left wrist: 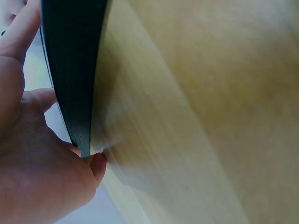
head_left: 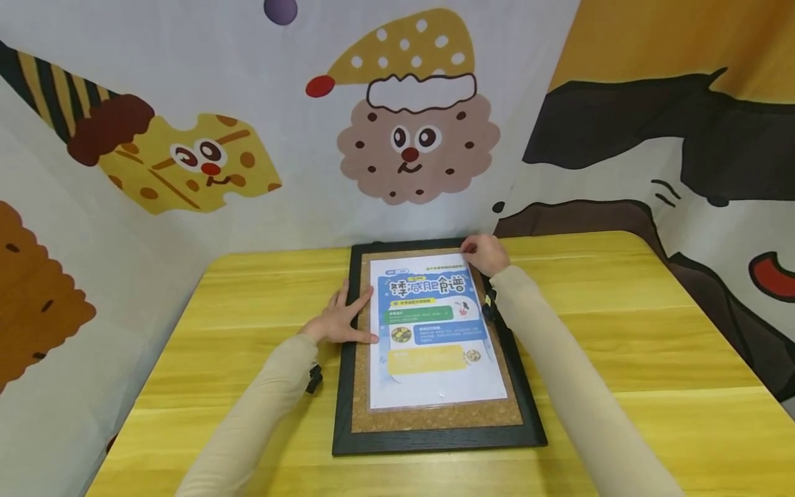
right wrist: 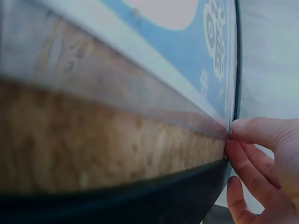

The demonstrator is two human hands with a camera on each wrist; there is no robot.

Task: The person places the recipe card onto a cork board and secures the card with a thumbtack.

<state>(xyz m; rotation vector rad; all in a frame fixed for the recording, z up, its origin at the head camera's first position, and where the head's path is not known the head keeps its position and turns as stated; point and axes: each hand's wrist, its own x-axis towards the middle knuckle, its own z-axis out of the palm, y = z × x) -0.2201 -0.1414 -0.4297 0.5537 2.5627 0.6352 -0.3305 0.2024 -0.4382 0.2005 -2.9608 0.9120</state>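
A cork board point(head_left: 435, 420) in a black frame point(head_left: 345, 400) lies on the table, with a printed, laminated sheet point(head_left: 428, 390) flat on its cork. My left hand point(head_left: 338, 321) rests across the frame's left side, thumb and index finger spread and reaching the sheet's left edge. From the left wrist view, other fingers point(left wrist: 97, 164) touch the frame's outer edge. At the top right corner, my right hand point(head_left: 486, 254) pinches the sheet's corner between thumb and fingertips, seen close in the right wrist view, where the clear border point(right wrist: 140, 105) of the sheet lies over the cork.
The yellow wood-grain table point(head_left: 248, 386) extends around the board. Behind it hangs a white cloth point(head_left: 298, 207) printed with cartoon food figures. Small black devices point(head_left: 314, 379) are worn at the wrists. A shiny spot point(head_left: 442, 395) shows near the sheet's lower edge.
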